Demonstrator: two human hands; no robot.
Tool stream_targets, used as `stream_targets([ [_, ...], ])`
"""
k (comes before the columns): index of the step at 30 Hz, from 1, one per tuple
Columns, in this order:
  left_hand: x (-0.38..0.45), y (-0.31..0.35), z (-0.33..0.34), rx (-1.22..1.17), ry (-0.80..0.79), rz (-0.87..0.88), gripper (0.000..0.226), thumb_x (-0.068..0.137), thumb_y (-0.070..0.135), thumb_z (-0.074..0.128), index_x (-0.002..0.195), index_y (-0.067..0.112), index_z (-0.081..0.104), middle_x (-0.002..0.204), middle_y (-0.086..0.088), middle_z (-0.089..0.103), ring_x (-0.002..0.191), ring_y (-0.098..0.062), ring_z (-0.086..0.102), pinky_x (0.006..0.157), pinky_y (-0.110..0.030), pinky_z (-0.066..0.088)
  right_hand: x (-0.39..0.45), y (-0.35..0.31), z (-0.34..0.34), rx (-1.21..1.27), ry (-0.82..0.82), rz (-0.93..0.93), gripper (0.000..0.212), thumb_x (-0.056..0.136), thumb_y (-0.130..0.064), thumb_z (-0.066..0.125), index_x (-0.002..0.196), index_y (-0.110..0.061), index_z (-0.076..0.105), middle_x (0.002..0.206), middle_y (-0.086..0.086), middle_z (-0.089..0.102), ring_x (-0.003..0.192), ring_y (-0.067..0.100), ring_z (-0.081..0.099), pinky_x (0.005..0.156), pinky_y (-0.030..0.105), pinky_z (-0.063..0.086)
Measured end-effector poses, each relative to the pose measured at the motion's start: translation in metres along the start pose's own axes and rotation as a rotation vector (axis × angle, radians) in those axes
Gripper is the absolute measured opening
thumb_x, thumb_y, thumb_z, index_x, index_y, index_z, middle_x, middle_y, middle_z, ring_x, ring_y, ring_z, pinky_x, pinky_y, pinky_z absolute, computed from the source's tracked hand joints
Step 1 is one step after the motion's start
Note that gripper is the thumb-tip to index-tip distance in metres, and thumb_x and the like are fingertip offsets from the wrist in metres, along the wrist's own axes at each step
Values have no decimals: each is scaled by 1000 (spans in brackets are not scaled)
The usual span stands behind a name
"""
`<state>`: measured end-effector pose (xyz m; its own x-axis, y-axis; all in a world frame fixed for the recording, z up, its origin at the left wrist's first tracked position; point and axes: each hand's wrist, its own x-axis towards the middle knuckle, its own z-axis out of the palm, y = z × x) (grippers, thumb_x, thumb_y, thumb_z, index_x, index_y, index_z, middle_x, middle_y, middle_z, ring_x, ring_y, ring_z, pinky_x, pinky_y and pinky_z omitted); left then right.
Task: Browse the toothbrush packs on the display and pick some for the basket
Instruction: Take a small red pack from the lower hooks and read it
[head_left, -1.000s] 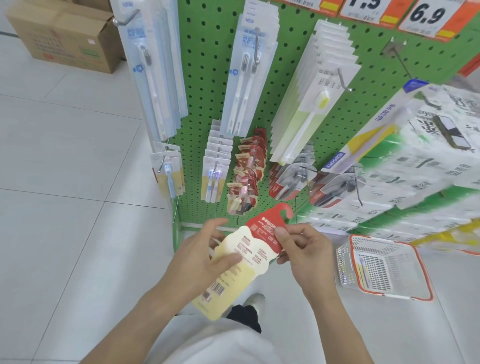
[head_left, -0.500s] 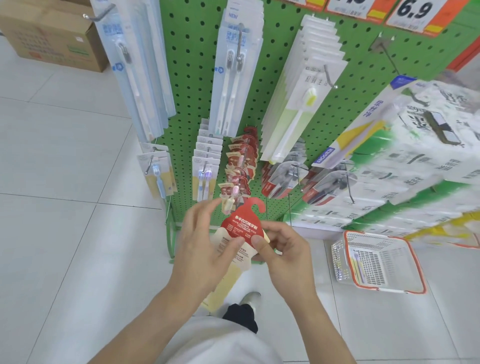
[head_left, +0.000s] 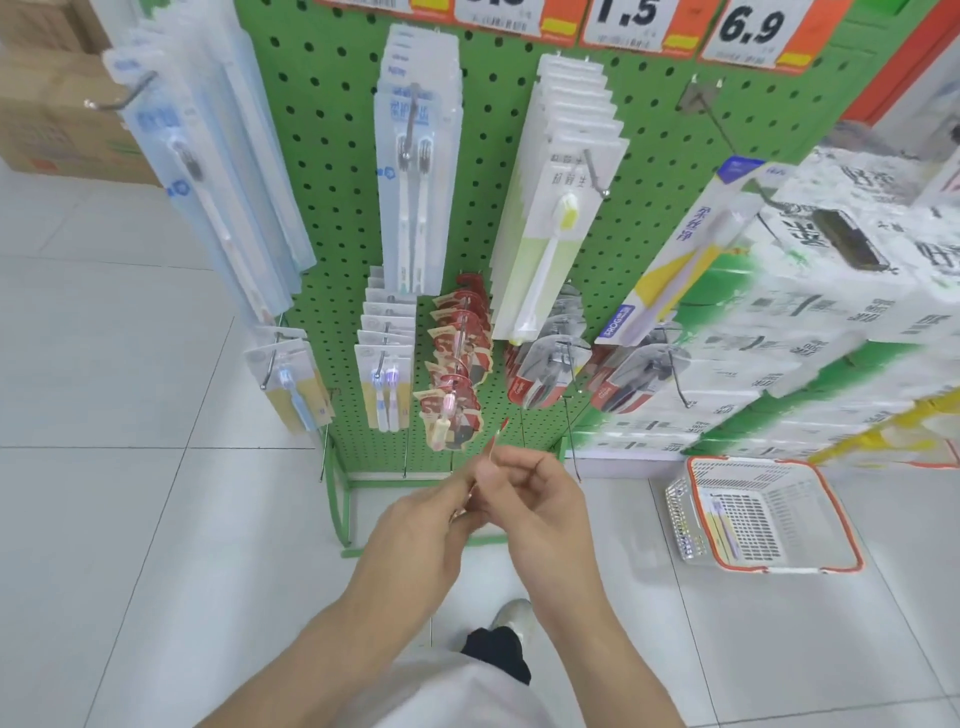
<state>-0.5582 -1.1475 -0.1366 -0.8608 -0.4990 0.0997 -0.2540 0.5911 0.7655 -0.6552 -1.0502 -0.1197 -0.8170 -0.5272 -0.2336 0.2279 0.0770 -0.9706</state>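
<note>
1. A stack of brown cardboard boxes (head_left: 62, 114) sits on the white tiled floor (head_left: 104, 364) at the far left, behind a row of long pale-blue toothbrush packs (head_left: 208, 171) hanging from a metal hook
2. The green perforated display board (head_left: 332, 156) carries, in its upper row, a clear twin-brush pack (head_left: 415, 156) and a stack of white packs with a yellow-green brush (head_left: 556, 208); below hang small packs with blue and purple brush heads (head_left: 384, 374) and a column of red and cream toothbrush packs (head_left: 457, 364)
3. The person's left hand (head_left: 421, 525) and right hand (head_left: 540, 504) meet just below that red column, both pinching one thin red-edged toothbrush pack (head_left: 493, 441) turned edge-on, so only a slim sliver shows above the fingertips; the left fingers curl closely round its lower part, the right thumb and forefinger nip it from the other side
4. Right of the hands, a white plastic basket with an orange rim (head_left: 841, 525) stands on the floor, well apart from them, with one pale toothbrush pack (head_left: 719, 525) lying inside against its left wall
5. Behind the basket, white and green wrapped bulk packs (head_left: 831, 322) are stacked beside the board
</note>
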Motion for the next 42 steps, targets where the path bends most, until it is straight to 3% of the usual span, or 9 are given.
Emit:
stream_targets([
  [3, 7, -3, -11, -117, 32, -158, 12, 91, 33, 72, 93, 44, 73, 74, 19, 71, 68, -1, 63, 64, -21, 48, 4, 0, 4, -74, -30, -65, 14, 88, -28, 77, 100, -23, 72, 90, 5, 76, 84, 27, 74, 82, 46, 60],
  [6, 14, -7, -12, -317, 32, -327, 27, 90, 26, 74, 65, 27, 65, 58, 2, 61, 52, -3, 50, 53, -24, 43, 13, -1, 2, -146, 92, -114, 14, 89, -12, 76, 95, -21, 68, 78, -2, 72, 62, 16, 67, 66, 40, 59],
  [10, 23, -22, -14, -433, 36, -426, 10, 93, 15, 71, 85, 19, 76, 79, -2, 77, 75, -25, 72, 72, -42, 57, 35, 4, -12, -264, 110, -142, 28, 83, -22, 83, 102, -32, 64, 89, -8, 68, 72, 7, 64, 67, 28, 55],
  [12, 27, -28, -13, -493, 33, -427, 13, 95, 13, 67, 94, 23, 76, 85, 1, 79, 82, -21, 75, 77, -40, 58, 44, 3, -10, -258, -49, -129, 24, 86, -21, 81, 104, -31, 68, 99, -9, 72, 88, 8, 69, 71, 23, 57],
  [17, 42, -32, -7, -524, 135, -451, 19, 97, 9, 63, 105, 26, 69, 92, 6, 78, 88, -13, 74, 87, -43, 58, 68, 4, 6, -160, -75, -99, 12, 88, -7, 77, 95, -15, 73, 83, 5, 77, 72, 19, 71, 61, 26, 56],
  [20, 46, -31, -8, -236, 188, -382, 26, 98, 20, 62, 118, 35, 58, 84, 10, 72, 78, -6, 69, 77, -35, 57, 82, 4, 15, -102, -8, -62, 19, 80, -10, 85, 90, -10, 69, 78, 11, 76, 64, 21, 71, 57, 28, 57],
  [28, 51, -29, -9, 143, 154, -234, 46, 98, 27, 60, 142, 28, 47, 133, 5, 45, 99, -21, 63, 81, -36, 51, 108, 15, 24, -131, -11, -46, 20, 78, -11, 87, 84, -12, 69, 71, 9, 76, 59, 18, 69, 59, 28, 55],
  [33, 69, -24, -5, 170, 242, -273, 38, 98, 25, 60, 136, 23, 59, 127, 3, 61, 112, -20, 60, 86, -31, 45, 118, 20, 21, -223, -39, 3, 21, 75, -14, 90, 81, -15, 71, 68, 4, 76, 59, 14, 71, 56, 24, 54],
  [42, 111, -22, 14, 190, 375, -369, 30, 95, 41, 64, 119, 27, 73, 93, 3, 78, 82, -18, 71, 73, -33, 56, 141, 18, 11, -285, -143, 24, 13, 76, -6, 88, 80, -7, 75, 66, -1, 73, 57, 5, 68, 61, 23, 58],
])
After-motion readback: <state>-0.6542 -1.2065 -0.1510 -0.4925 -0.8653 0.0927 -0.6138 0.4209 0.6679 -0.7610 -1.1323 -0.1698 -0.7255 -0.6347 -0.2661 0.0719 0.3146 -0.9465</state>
